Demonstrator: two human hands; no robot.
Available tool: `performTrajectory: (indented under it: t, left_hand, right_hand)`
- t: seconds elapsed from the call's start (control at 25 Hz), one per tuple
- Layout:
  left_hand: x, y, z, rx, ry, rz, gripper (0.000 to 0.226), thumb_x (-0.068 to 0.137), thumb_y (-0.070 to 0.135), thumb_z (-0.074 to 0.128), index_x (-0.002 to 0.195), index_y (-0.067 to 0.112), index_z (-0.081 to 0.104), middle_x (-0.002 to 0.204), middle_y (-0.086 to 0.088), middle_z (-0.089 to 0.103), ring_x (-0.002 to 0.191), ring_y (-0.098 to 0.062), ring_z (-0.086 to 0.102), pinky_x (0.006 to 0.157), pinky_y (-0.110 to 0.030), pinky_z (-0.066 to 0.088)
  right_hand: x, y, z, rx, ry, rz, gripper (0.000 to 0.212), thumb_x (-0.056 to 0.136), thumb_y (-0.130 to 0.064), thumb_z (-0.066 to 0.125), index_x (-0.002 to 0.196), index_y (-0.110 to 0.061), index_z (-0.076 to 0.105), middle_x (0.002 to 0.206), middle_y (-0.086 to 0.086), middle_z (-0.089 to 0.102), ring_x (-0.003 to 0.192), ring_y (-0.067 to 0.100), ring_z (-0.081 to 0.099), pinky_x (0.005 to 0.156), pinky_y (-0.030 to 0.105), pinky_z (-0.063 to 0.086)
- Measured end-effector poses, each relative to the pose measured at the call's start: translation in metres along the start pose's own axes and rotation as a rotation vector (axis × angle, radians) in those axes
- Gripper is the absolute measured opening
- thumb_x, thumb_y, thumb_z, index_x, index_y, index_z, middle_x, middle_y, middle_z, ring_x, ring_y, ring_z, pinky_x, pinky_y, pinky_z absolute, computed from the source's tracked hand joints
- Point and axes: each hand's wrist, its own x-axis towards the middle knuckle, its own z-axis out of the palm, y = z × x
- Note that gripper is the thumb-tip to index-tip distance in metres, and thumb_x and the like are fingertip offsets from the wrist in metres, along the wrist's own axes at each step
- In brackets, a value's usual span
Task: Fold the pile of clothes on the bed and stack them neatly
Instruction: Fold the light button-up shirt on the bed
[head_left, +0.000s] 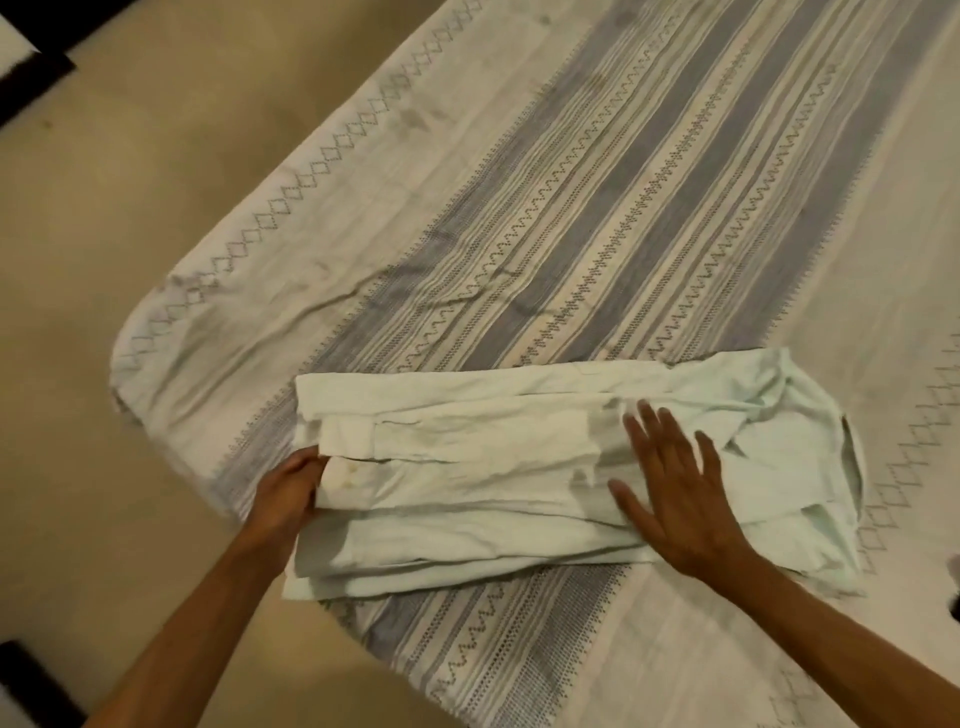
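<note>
a bedspread (597, 208) is covering the bed, pale cream with grey-blue stripes running along its middle and rows of zigzag stitching between them. a line of small diamond shapes is running along its left border (another such row is showing near the right edge). a few creases are lying across the cloth near its rounded corner. a tan floor (130, 218) is showing to the left, and a dark-edged shape (31, 78) is sitting at the top left corner.
</note>
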Motion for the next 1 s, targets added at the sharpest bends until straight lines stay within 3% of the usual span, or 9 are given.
performTrajectory:
  t: [0.12, 0.2, 0.32, 0.44, 0.56, 0.64, 0.8, 0.88, 1.0]
  left_hand:
    - [-0.004, 0.011, -0.003, -0.087, -0.042, 0.043, 0.018, 0.104, 0.011, 0.058, 0.102, 0.021, 0.073, 0.089, 0.002, 0.078, 0.083, -0.017, 0.071, 0.071, -0.038, 0.059]
    - [-0.001, 0.004, -0.017, 0.022, -0.074, 0.095, 0.011, 0.102, 0.014, 0.063, 0.106, 0.017, 0.073, 0.092, -0.002, 0.076, 0.080, -0.017, 0.070, 0.068, -0.034, 0.060]
    - [0.002, -0.021, -0.049, 0.225, 0.097, 0.231, 0.009, 0.098, 0.018, 0.071, 0.106, 0.019, 0.073, 0.102, -0.005, 0.074, 0.086, -0.019, 0.067, 0.080, -0.036, 0.058]
    - [-0.003, -0.054, -0.074, 0.179, 0.169, 0.110, 0.007, 0.099, 0.019, 0.065, 0.101, 0.021, 0.071, 0.101, -0.006, 0.075, 0.099, -0.031, 0.071, 0.084, -0.042, 0.054]
    - [-0.026, -0.080, -0.081, 0.117, 0.048, -0.136, 0.024, 0.107, 0.035, 0.051, 0.112, 0.018, 0.067, 0.105, -0.006, 0.077, 0.103, -0.033, 0.073, 0.083, -0.041, 0.057]
    - [-0.046, -0.094, -0.080, 0.083, -0.115, -0.237, 0.038, 0.106, 0.055, 0.045, 0.118, 0.025, 0.065, 0.108, -0.006, 0.079, 0.100, -0.028, 0.075, 0.088, -0.044, 0.059]
    - [-0.066, -0.120, -0.067, 0.070, -0.147, -0.103, 0.083, 0.061, 0.085, 0.074, 0.116, 0.023, 0.066, 0.095, -0.007, 0.080, 0.089, -0.022, 0.077, 0.076, -0.036, 0.061]
    - [-0.065, -0.126, -0.061, -0.058, -0.064, -0.029, 0.076, 0.063, 0.071, 0.085, 0.114, 0.015, 0.071, 0.093, -0.012, 0.079, 0.090, -0.031, 0.077, 0.072, -0.035, 0.062]
    - [-0.062, -0.126, -0.055, -0.200, 0.027, -0.031, 0.027, 0.089, 0.032, 0.082, 0.113, 0.022, 0.076, 0.099, -0.008, 0.080, 0.098, -0.036, 0.076, 0.087, -0.051, 0.063]
  right_hand:
    - [-0.009, -0.023, 0.040, -0.127, -0.153, -0.143, 0.078, 0.103, -0.065, 0.024, 0.167, -0.024, 0.006, 0.175, 0.000, -0.006, 0.161, 0.023, -0.001, 0.126, 0.059, 0.007]
    - [-0.009, -0.033, 0.053, -0.174, -0.193, -0.101, 0.082, 0.100, -0.061, 0.034, 0.166, -0.016, 0.014, 0.174, 0.009, 0.000, 0.161, 0.029, 0.004, 0.124, 0.063, 0.013]
    - [-0.009, -0.054, 0.052, -0.151, -0.164, -0.053, 0.086, 0.093, -0.049, 0.045, 0.165, -0.011, 0.017, 0.174, 0.015, 0.003, 0.160, 0.034, 0.006, 0.123, 0.063, 0.017]
    - [-0.016, -0.082, 0.058, -0.122, -0.145, -0.157, 0.083, 0.096, -0.051, 0.040, 0.166, -0.012, 0.017, 0.174, 0.014, 0.001, 0.160, 0.032, 0.005, 0.124, 0.061, 0.015]
    - [-0.017, -0.117, 0.071, -0.114, -0.161, -0.245, 0.084, 0.093, -0.057, 0.043, 0.163, -0.011, 0.030, 0.172, 0.018, 0.010, 0.158, 0.037, 0.016, 0.120, 0.062, 0.016]
    - [-0.013, -0.141, 0.077, -0.075, -0.181, -0.250, 0.096, 0.087, -0.063, 0.050, 0.164, -0.011, 0.024, 0.172, 0.019, 0.009, 0.158, 0.039, 0.016, 0.119, 0.060, 0.014]
    - [-0.003, -0.184, 0.085, -0.080, -0.298, -0.330, 0.126, 0.061, -0.068, 0.072, 0.163, -0.009, 0.028, 0.170, 0.022, 0.014, 0.156, 0.041, 0.022, 0.117, 0.061, 0.016]
    - [0.003, -0.205, 0.090, -0.119, -0.353, -0.319, 0.128, 0.050, -0.059, 0.080, 0.156, -0.002, 0.035, 0.166, 0.027, 0.021, 0.150, 0.045, 0.031, 0.117, 0.061, 0.014]
    - [0.012, -0.226, 0.092, -0.138, -0.340, -0.283, 0.112, 0.062, -0.060, 0.067, 0.153, 0.000, 0.040, 0.164, 0.027, 0.028, 0.144, 0.045, 0.040, 0.115, 0.060, 0.015]
